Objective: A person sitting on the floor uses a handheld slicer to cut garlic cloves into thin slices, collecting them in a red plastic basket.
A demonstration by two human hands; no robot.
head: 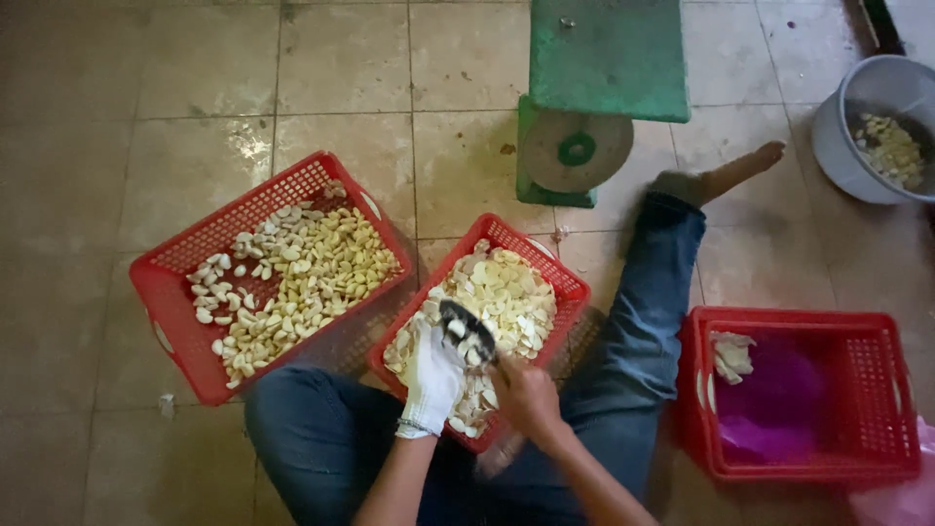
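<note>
garlic cloves [502, 292], peeled and pale, fill the middle red basket [560, 282] at lower centre of the frame, just above the person's lap. the left hand [433, 380], in a white glove, rests on the heap at the basket's near edge, fingers curled narrowly round a clove or two (exactly what it pinches is hidden). the right hand [526, 394], bare, is closed round the handle of a small dark knife [467, 329], whose blade lies over the cloves and points toward upper left.

a second red basket [185, 253] at left centre holds more cloves [302, 282], spread thinner. a third red basket [804, 321] at lower right has a pink plastic bag [779, 399] and a few pale scraps [730, 356] in its left corner. a green weighing scale [584, 107] stands at top centre, and a grey bucket [847, 136] with peelings sits at upper right. the person's jeans-clad leg [653, 302] stretches toward the scale across the tiled floor [136, 97].

each clove looks light, firm and smooth, likely a bit slippery once skinned, and small enough to roll; a pinch across its flat sides between thumb and forefinger seems the surest hold, keeping fingertips clear of the blade. the full basket is probably heavy, best lifted by its opposite rims.
</note>
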